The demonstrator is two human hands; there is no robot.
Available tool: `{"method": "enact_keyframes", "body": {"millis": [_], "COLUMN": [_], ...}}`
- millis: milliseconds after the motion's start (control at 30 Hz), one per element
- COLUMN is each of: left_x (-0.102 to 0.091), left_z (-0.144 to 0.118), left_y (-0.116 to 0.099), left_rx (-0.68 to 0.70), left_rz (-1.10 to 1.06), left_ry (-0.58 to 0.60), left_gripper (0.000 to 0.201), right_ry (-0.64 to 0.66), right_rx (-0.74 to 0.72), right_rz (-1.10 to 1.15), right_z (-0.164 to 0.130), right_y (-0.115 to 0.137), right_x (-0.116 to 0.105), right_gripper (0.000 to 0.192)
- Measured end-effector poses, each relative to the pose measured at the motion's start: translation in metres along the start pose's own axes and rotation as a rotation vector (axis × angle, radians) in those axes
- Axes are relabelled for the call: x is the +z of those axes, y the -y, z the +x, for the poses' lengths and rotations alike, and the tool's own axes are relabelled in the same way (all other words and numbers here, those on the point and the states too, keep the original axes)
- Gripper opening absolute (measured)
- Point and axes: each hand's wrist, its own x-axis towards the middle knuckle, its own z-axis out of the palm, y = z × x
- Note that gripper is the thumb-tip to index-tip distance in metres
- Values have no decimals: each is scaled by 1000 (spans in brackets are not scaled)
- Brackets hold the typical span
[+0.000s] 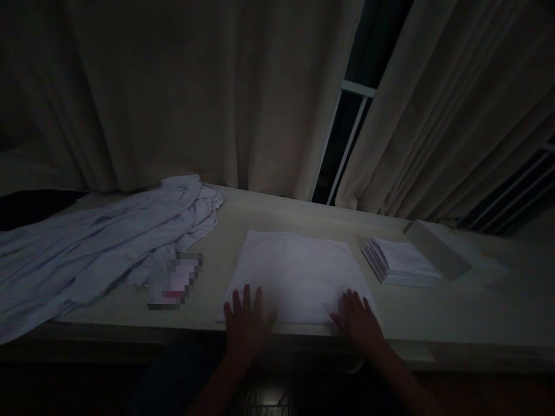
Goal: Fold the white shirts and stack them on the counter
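Observation:
A white cloth (299, 271) lies spread flat on the table in front of me, its near edge close to the table's front edge. My left hand (248, 320) rests on its near left corner with fingers spread. On the near right part of the cloth lies my right hand (358, 318), palm down and fingers apart. Neither hand grips anything. To the right sits a stack of folded white cloths (401, 263). A long heap of crumpled white cloth (117, 237) covers the left side of the table.
Between the heap and the flat cloth lies a blurred-out flat object (176, 283). At the right stands a pale box or board (437, 248). Beige curtains (277, 104) hang behind the table (416, 312), with a dark window gap between them. The room is dim.

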Motion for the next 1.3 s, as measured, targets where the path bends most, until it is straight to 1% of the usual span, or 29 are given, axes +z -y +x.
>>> {"method": "enact_keyframes", "body": {"millis": [67, 133, 167, 233, 333, 433, 533, 600, 633, 700, 800, 867, 933, 1000, 1067, 1167, 1300], "left_x": [0, 0, 0, 1, 3, 4, 1, -3, -5, -9, -15, -18, -20, -20, -18, -12, -2], "left_z": [0, -1, -2, -2, -2, -2, -2, -2, -3, -3, -3, -1, 0, 1, 0, -3, -5], "left_y": [-2, -2, -2, 0, 3, 6, 10, 12, 13, 15, 16, 17, 18, 18, 19, 20, 22], "left_rx": [-25, -47, -54, -63, -79, -110, -148, -174, -185, -201, -213, -195, -174, -184, -203, -212, -242], "left_rz": [-14, -21, -24, -30, -45, -65, -75, -59, -44, -13, 14, 6, -21, -51, -71, -96, -127], "left_ry": [-39, -63, -66, -62, -62, -64, -39, -8, 9, 37, 80, 98, 98, 88, 79, 42, 16], "left_gripper": [78, 78, 79, 80, 80, 82, 91, 96, 98, 97, 79, 70, 69, 73, 79, 89, 96], "right_ry": [11, 24, 38, 72, 107, 110, 119, 130, 135, 146, 181, 208, 234, 255, 261, 276, 299], "right_rx": [-133, -203, -203, -152, -80, -101, -104, -114, -141, -255, -496, -610, -657, -665, -658, -658, -623], "right_rz": [62, 107, 125, 151, 151, 125, 93, 67, 61, 81, 173, 222, 238, 231, 220, 209, 198], "right_z": [29, 55, 66, 80, 86, 83, 81, 82, 83, 87, 97, 106, 118, 131, 147, 172, 206], "right_y": [34, 65, 78, 94, 98, 92, 90, 98, 105, 128, 177, 210, 237, 253, 261, 265, 270], "right_x": [-11, -10, -5, 10, 35, 48, 47, 40, 34, 21, 4, 0, 2, 9, 17, 27, 38], "right_gripper": [69, 67, 68, 69, 71, 71, 71, 71, 70, 65, 58, 57, 55, 55, 56, 60, 64]}}
